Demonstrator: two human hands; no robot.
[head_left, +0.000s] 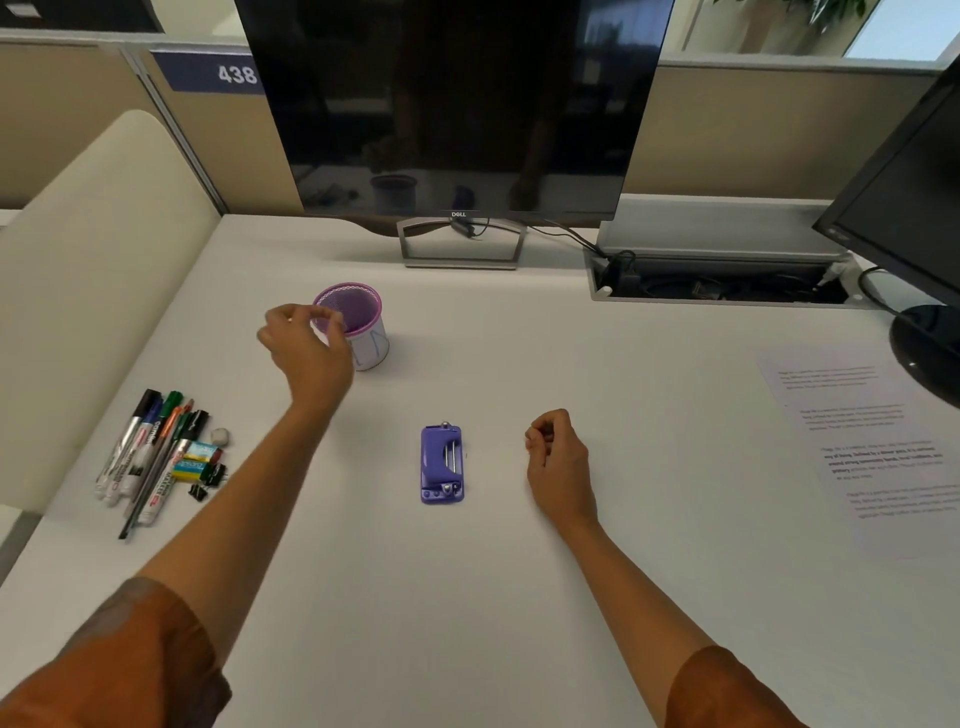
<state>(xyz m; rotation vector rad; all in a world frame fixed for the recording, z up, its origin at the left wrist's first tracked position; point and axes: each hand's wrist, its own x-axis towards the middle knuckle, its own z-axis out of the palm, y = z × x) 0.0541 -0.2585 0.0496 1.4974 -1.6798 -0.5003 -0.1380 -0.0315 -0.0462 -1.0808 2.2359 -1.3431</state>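
Note:
A purple mesh cup (363, 322) with a white paper label stands upright on the white desk (519, 597), left of centre, and looks empty. My left hand (306, 343) reaches over its near-left side and pinches the rim with curled fingers. A purple hole punch (441, 464) lies flat in the middle of the desk. To the right of the punch, my right hand (558, 460) rests on the desk with its fingers curled in, holding nothing.
Several markers and pens (148, 452) lie in a bunch at the desk's left edge with a small eraser pack (195, 461), binder clips (208, 480) and a white lump (220, 435). A printed sheet (872, 452) lies at right. Two monitors (457, 109) stand behind.

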